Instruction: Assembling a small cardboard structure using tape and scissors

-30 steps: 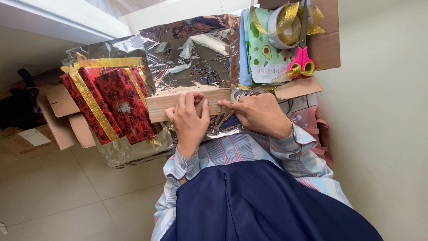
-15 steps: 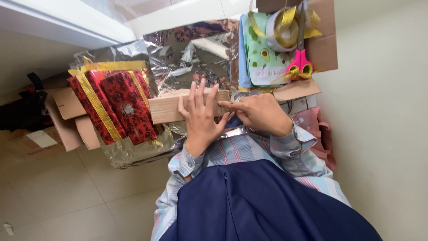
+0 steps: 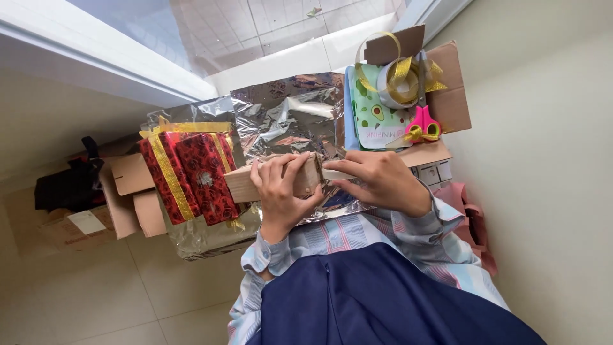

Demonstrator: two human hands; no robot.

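Tiled floor (image 3: 96, 300), pale wall at right; silver foil sheet (image 3: 287, 121) spread over cardboard. Wrapped red gift (image 3: 191, 176) sits just left. Brown box (image 3: 274, 182) vs. 0.5 s ago: lifted, tilted. Left hand (image 3: 281, 191) now curled round it; right hand (image 3: 383, 182) pinches its end flap. Scissors (image 3: 423, 124), ribbon (image 3: 402, 80) well apart; foil edge near.

sleeves: light blue shirt, pink-red stripes, buttoned cuffs | lap: navy blue garment | hands: bare
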